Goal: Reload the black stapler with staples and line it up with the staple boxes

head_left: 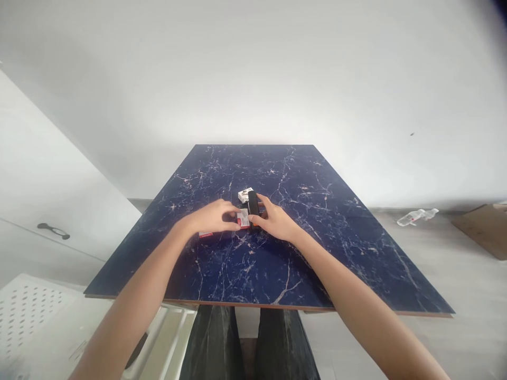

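Near the middle of the blue table my left hand (217,216) is closed, thumb and fingers pinching a small red-and-white box (244,218). My right hand (274,217) grips a black oblong object (253,203) from its right side, with a bit of orange showing low on it. The box and the black object are side by side and seem to touch. Just behind them is a white box (245,195) with dark print. Part of another red-and-white item (205,234) shows below my left hand, which hides the rest of it.
The dark blue marble-patterned table (253,279) stands against a white wall. To the right, a clear plastic item (417,217) and a cardboard box (485,229) are on the floor. A white perforated item (29,311) is at lower left, below a cabinet handle (54,230).
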`<state>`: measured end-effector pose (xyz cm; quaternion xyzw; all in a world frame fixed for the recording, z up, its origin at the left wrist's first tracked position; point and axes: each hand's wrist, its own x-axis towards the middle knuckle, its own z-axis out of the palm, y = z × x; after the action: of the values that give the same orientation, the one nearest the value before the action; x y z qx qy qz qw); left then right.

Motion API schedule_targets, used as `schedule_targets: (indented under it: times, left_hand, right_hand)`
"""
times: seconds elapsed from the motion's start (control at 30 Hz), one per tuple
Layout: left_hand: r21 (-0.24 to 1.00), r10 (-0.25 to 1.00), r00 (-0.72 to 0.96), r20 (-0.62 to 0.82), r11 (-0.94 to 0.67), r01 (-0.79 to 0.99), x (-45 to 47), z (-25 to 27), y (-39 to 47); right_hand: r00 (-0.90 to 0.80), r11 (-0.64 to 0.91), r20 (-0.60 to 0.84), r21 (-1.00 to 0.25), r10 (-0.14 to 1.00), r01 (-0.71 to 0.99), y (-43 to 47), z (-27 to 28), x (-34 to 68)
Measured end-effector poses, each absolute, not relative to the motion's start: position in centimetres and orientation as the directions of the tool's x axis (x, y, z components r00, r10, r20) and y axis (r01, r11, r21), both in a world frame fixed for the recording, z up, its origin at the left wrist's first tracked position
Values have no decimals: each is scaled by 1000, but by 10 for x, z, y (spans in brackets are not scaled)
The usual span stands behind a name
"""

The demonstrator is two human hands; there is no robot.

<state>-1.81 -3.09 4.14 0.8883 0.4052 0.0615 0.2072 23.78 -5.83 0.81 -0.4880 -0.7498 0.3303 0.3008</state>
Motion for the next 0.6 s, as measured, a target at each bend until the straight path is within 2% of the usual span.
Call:
schedule_targets:
  times: [0.07,0.13,0.23,0.33,0.47,0.6]
  left_hand:
    - [417,792,600,-112,-511,752,-45,49,-24]
    - [435,777,589,-224,-461,774,-69,54,-19]
    - [420,761,575,-300,-436,796,-82,56,-19]
    - [421,816,541,-202,-427,800,-63,53,-24]
    - [540,844,534,44,-470,698,-20,40,-31]
    - [533,782,616,97,-563,631,3,21,-33]
  right_hand:
    - [-344,297,116,-789,932,538,-58,8,238]
    - [-341,293,111,-784,934,547,-58,7,236]
    - [-326,313,143,-767,934,560,-58,7,233]
    - [-318,330,169,-756,933,566,-57,6,230]
    - [-317,332,171,-749,933,573,-55,5,230]
    - [-329,338,172,-759,929,556,-56,6,232]
